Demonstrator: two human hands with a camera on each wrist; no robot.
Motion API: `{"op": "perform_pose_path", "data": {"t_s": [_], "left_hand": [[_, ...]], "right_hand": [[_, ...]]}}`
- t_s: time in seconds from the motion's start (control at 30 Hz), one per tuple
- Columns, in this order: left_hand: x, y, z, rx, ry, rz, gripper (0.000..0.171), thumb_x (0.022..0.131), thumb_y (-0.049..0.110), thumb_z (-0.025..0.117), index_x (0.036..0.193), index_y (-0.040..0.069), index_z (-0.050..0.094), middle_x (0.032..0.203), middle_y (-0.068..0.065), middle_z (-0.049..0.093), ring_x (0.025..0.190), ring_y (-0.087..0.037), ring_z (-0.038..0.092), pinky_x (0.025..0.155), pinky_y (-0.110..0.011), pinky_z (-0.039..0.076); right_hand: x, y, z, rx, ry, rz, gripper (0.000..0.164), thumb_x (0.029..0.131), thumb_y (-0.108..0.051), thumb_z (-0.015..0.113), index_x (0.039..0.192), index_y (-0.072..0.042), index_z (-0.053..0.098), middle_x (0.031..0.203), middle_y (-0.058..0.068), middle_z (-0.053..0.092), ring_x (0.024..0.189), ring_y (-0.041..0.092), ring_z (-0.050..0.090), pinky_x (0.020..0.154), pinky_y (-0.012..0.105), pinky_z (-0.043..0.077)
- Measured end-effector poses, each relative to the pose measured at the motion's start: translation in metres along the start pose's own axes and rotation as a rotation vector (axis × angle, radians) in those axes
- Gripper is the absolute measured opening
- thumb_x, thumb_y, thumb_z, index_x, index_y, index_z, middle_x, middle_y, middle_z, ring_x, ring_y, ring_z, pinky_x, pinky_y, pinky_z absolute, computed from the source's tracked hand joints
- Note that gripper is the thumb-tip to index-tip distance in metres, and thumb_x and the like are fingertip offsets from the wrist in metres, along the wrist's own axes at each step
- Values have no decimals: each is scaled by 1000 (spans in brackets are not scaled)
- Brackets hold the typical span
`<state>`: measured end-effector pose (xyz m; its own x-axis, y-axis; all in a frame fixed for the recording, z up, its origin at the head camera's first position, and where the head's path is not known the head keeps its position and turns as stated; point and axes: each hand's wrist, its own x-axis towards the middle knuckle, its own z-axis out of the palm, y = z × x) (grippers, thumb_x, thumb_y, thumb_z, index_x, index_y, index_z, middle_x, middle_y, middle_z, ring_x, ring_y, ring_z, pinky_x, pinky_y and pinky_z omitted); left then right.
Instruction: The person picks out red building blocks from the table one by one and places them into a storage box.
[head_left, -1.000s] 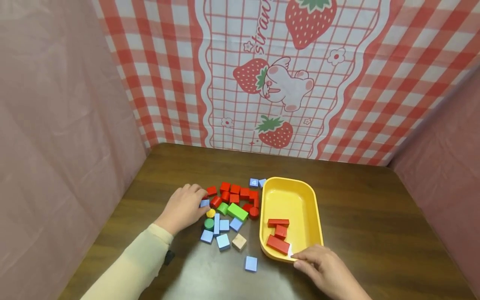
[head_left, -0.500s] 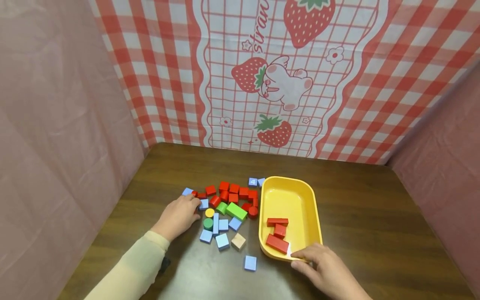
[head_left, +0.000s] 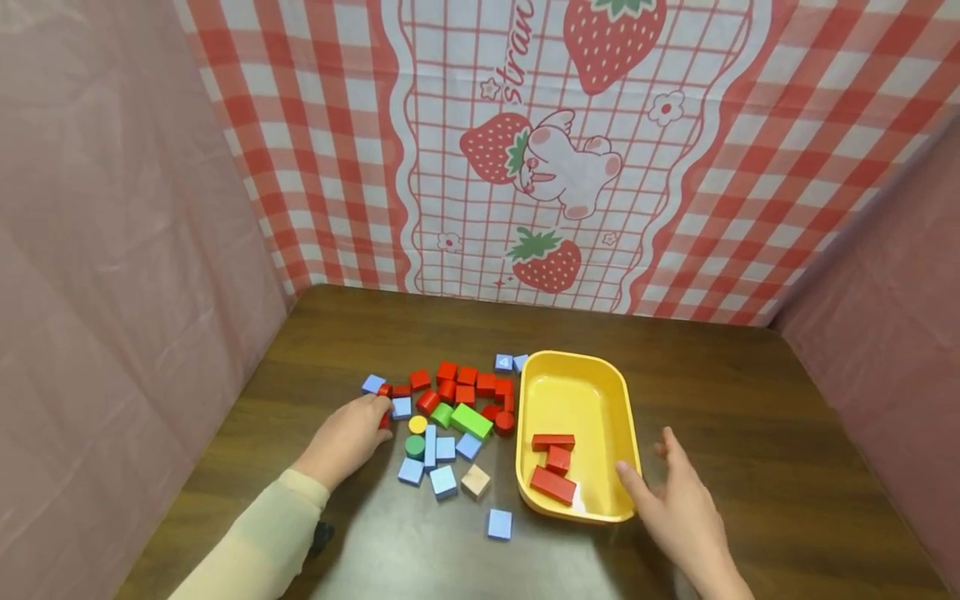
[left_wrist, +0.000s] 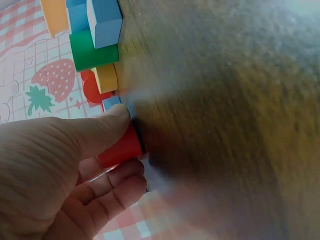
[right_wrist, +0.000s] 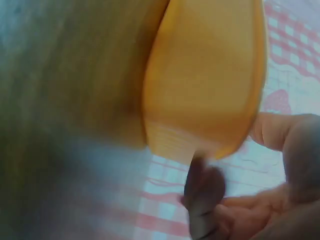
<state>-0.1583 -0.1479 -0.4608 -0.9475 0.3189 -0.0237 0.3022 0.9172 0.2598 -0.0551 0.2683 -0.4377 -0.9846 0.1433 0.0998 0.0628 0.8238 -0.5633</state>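
Preferably, the left grip (head_left: 345, 440), pinching a red block (left_wrist: 121, 148) low at the worktop (head_left: 712, 392) beside a blue block (head_left: 402, 407), should lift straight up without nudging that, the right grip (head_left: 681, 510) spread apart by the yellow tray (head_left: 573, 404).

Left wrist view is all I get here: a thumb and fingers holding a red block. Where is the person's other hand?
Observer: The right hand is at the near right corner of a yellow tray, its fingers outside.
Visitor: Oh, a tray! Is anything in it?
Observer: Yes, three red blocks lie in its near half.
Visitor: Do any blocks have numbers on them?
Observer: A blue block with a white 4 lies left of the tray's far end.
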Motion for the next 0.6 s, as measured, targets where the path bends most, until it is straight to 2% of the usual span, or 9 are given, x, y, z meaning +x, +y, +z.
{"op": "perform_pose_path", "data": {"t_s": [0.07,0.1,0.17,0.23,0.33,0.43,0.5,0.6], "left_hand": [[-2,0,0,-25,17,4,42,80,22,83,115,5,67,109,-11,66,98,-24,59,90,-45,53],[-2,1,-1,-41,34,13,42,80,22,83,115,5,68,109,-10,66,98,-24,60,90,-45,53],[-3,7,-3,-77,86,44,41,80,23,84,114,6,69,108,-9,67,97,-23,60,89,-45,53],[-4,17,-7,-127,151,90,39,80,22,84,113,7,70,108,-7,67,97,-21,60,88,-44,54],[-6,43,-15,-219,230,182,39,80,20,84,114,8,70,110,-5,67,98,-17,60,86,-40,55],[-8,75,-20,-301,277,297,38,82,18,82,116,8,69,114,-3,65,101,-13,57,85,-35,56],[-8,96,-20,-325,280,360,38,83,19,81,118,9,68,115,-2,62,101,-11,56,84,-32,56],[-7,123,-18,-317,224,420,38,87,22,78,122,11,68,115,-1,59,98,-9,54,84,-29,55]], "right_hand": [[1,3,4,47,-154,80,84,99,-47,55,156,0,16,121,25,60,70,22,63,60,48,54],[1,4,7,77,-204,107,79,101,-42,53,157,-2,15,109,25,65,65,22,62,59,48,55],[0,5,12,150,-253,141,67,103,-29,51,157,-5,18,82,19,68,54,20,60,49,41,56],[-1,4,17,211,-261,176,61,102,-18,47,157,-11,21,61,9,61,46,21,57,38,35,52],[-2,0,21,252,-236,170,60,100,-8,42,156,-9,22,58,8,59,40,21,56,35,35,51],[-2,-5,24,291,-234,168,61,98,-4,38,156,-7,20,62,12,62,38,22,56,34,37,52],[-3,-7,25,313,-237,163,61,98,-2,36,156,-5,18,65,14,63,37,21,57,34,37,52],[-3,-10,26,325,-237,161,60,99,0,35,156,-5,17,68,16,64,37,21,58,34,37,52]]}}
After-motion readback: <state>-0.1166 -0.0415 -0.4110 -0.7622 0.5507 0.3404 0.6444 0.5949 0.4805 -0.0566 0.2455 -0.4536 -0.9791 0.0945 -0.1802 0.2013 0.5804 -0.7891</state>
